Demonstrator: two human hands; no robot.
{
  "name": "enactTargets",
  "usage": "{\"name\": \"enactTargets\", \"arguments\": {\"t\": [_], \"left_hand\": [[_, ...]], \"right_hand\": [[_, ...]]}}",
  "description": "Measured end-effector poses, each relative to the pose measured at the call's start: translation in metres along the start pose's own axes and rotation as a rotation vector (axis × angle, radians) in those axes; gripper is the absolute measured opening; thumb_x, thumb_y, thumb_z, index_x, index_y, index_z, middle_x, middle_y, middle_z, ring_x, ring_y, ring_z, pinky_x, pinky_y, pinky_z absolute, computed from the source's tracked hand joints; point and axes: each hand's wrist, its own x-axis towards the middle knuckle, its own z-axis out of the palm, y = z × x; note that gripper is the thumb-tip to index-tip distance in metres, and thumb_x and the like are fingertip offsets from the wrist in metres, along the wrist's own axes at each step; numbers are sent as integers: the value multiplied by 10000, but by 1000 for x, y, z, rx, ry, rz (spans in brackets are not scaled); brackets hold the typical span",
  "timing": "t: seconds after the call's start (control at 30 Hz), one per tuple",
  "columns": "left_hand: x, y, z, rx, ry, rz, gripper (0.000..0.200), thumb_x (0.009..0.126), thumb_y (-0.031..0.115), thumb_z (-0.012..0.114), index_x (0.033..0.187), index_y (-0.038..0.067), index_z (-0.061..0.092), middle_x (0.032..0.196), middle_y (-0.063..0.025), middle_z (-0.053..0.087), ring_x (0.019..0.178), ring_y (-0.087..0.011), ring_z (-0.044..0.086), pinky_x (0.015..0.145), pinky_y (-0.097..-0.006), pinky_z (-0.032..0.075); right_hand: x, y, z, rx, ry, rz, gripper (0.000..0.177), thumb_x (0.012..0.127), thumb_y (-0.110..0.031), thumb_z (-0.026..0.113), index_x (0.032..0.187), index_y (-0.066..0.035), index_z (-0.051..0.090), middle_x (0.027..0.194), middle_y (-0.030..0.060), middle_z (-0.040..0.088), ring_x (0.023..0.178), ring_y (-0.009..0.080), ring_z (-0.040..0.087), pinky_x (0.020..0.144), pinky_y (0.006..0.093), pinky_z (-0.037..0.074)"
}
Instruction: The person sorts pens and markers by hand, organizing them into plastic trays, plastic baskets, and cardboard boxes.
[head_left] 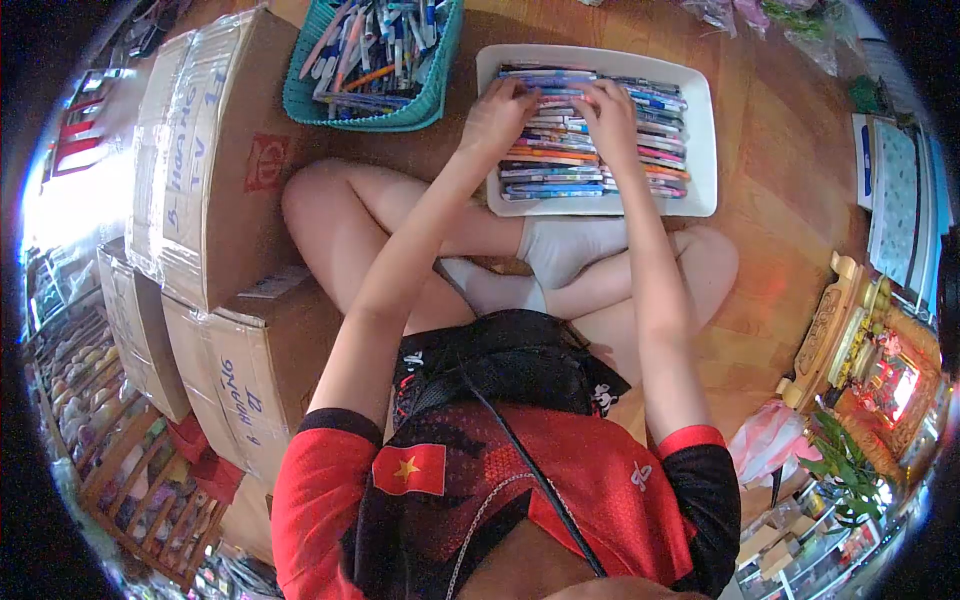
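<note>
A white rectangular tray [706, 150] lies on the floor in front of my crossed legs. Rows of pens [550, 157] in many colours fill it, lying sideways in two columns. Over the upper left column is my left hand [498, 118], its fingers curled down on the end of a pen. My right hand [610, 118] reaches in near the middle of the tray, its bent fingers at the other end of the same pens. The fingertips partly hide what they grip.
A teal basket [448, 75] of loose, jumbled pens stands left of the tray. Cardboard boxes [235, 150] are stacked along my left side. A carved wooden altar piece [825, 325] and a leafy plant [845, 465] stand on the right. Plastic-wrapped items [760, 15] lie at the far right.
</note>
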Motion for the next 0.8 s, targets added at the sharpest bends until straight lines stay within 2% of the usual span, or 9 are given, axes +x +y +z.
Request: {"name": "enactTargets", "arguments": {"t": [0.1, 0.2, 0.23, 0.3, 0.43, 0.53, 0.67, 0.73, 0.8], "left_hand": [[-1, -9, 3, 137, 119, 264, 425, 776, 105, 580, 1195, 178, 586, 1250, -77, 513, 1131, -302, 505, 924, -380, 455], [1, -17, 16, 265, -12, 358, 626, 724, 50, 596, 1318, 194, 459, 1380, -55, 412, 1239, -285, 422, 986, -369, 422], [0, -14, 15, 229, -86, 318, 664, 714, 46, 609, 1336, 196, 430, 1400, -52, 386, 1258, -282, 400, 1001, -368, 408], [-1, -8, 11, 162, -228, 240, 745, 694, 38, 636, 1372, 199, 371, 1438, -45, 335, 1295, -276, 356, 1032, -366, 381], [-4, -5, 8, 228, -165, 307, 818, 671, 46, 669, 1393, 225, 330, 1465, -51, 281, 1300, -262, 351, 1064, -386, 337], [-14, 11, -15, 253, -73, 398, 647, 809, 20, 460, 1400, 234, 307, 1459, -70, 296, 1319, -252, 331, 1045, -442, 336], [-36, 40, -108, 102, 258, 517, 490, 759, 21, 524, 1221, 184, 543, 1259, -83, 522, 1111, -269, 522, 949, -442, 415], [-32, 24, -143, 149, 390, 382, 328, 750, 36, 547, 1054, 135, 621, 1077, -80, 605, 940, -283, 578, 839, -414, 461], [-24, 10, -183, 260, 449, 156, 282, 767, 50, 556, 1034, 97, 635, 1004, -113, 623, 902, -299, 581, 792, -407, 462]], "right_hand": [[0, 10, 8, -72, -1, -51, 326, 822, -238, 614, 1147, -205, 618, 1135, 60, 570, 1046, 262, 530, 926, 397, 384], [-11, 11, 15, -112, -11, -112, 448, 855, -275, 573, 1290, -215, 489, 1357, 68, 432, 1206, 281, 447, 1000, 406, 344], [-13, 13, 14, -128, -107, -101, 517, 892, -336, 513, 1376, -228, 367, 1459, 66, 292, 1302, 282, 342, 1050, 429, 290], [-16, 15, 11, -156, -133, -109, 519, 900, -365, 495, 1383, -234, 358, 1461, 69, 289, 1316, 279, 322, 1054, 451, 276], [-24, 7, -11, -104, -84, -49, 536, 915, -400, 455, 1407, -246, 307, 1467, 86, 273, 1326, 282, 305, 1059, 504, 241], [-37, 2, -44, 1, 77, 20, 506, 916, -310, 489, 1384, -176, 350, 1413, 149, 348, 1288, 310, 357, 1049, 466, 266], [-87, 0, -96, 97, 321, 127, 441, 902, -192, 526, 1318, -81, 430, 1300, 172, 472, 1200, 321, 451, 990, 395, 352], [-116, 8, -101, 144, 370, 246, 398, 897, -150, 527, 1279, -51, 468, 1229, 172, 531, 1127, 317, 511, 936, 375, 402], [-134, 18, -96, 240, 382, 400, 358, 896, -126, 519, 1242, -36, 499, 1158, 172, 575, 1044, 312, 564, 878, 369, 443]]}}
